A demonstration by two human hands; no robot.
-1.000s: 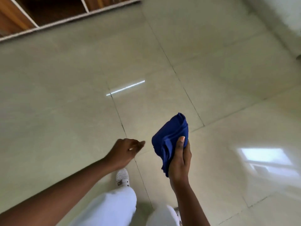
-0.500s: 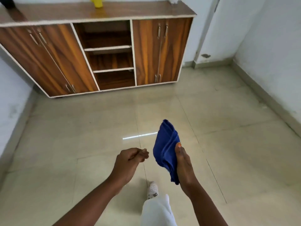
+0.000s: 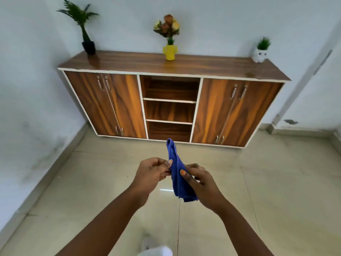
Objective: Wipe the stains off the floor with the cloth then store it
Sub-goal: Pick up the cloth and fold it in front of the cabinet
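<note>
Both grips are closed on the cloth (image 3: 178, 172): our right hand (image 3: 201, 183) pinches its middle with the thumb on top, and our left hand (image 3: 153, 172) nips its near edge with the fingertips, so we hold it in the air above the floor (image 3: 276, 191). We see a deep blue cloth, folded into a narrow upright bundle, with no label or writing we can read. Glossy beige tiles run to a wooden cabinet (image 3: 110, 102) with open middle shelves, against white walls.
</note>
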